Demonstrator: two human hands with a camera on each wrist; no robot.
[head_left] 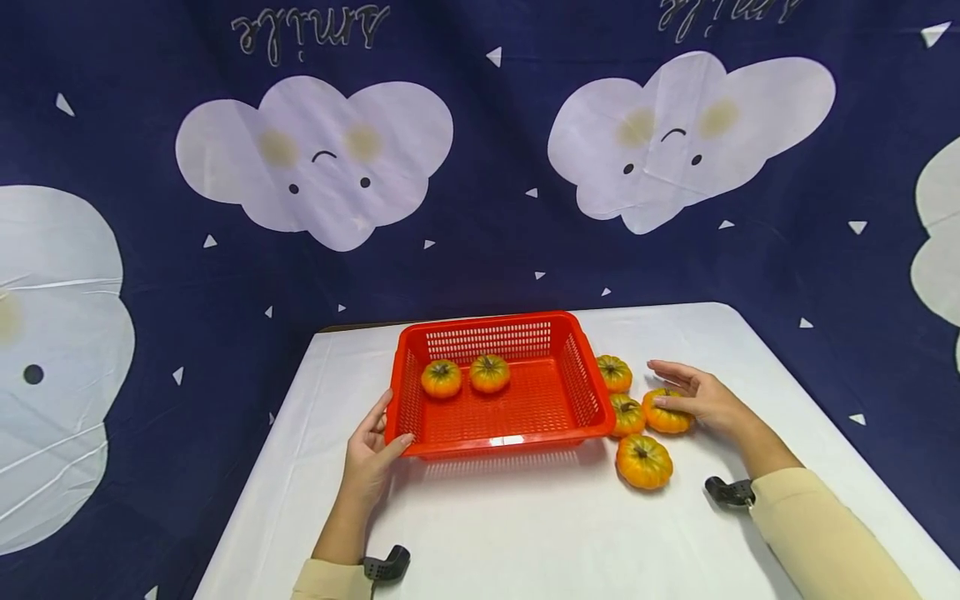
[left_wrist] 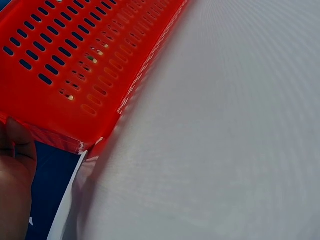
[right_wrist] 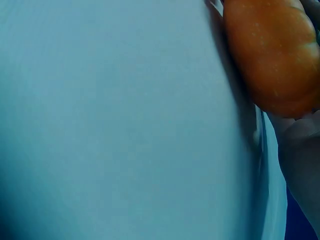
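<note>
A red plastic basket (head_left: 487,429) with slotted walls stands on the table, and two small orange-green pumpkins (head_left: 441,379) lie inside it. My left hand (head_left: 367,458) grips the basket's front left corner, thumb over the rim; the left wrist view shows the fingers at the basket's wall (left_wrist: 60,115). To the right of the basket, my right hand (head_left: 705,402) holds a small orange pumpkin (head_left: 670,421), thumb on its near side and fingers round the far side. That pumpkin (right_wrist: 272,55) fills the upper right of the right wrist view.
Beside the basket's right wall lie more small pumpkins, one at the back (head_left: 615,373), one in the middle (head_left: 627,415) and one nearer the front (head_left: 643,462). A white cloth covers the table (head_left: 525,533). Behind hangs a dark blue curtain (head_left: 495,250) with cloud faces.
</note>
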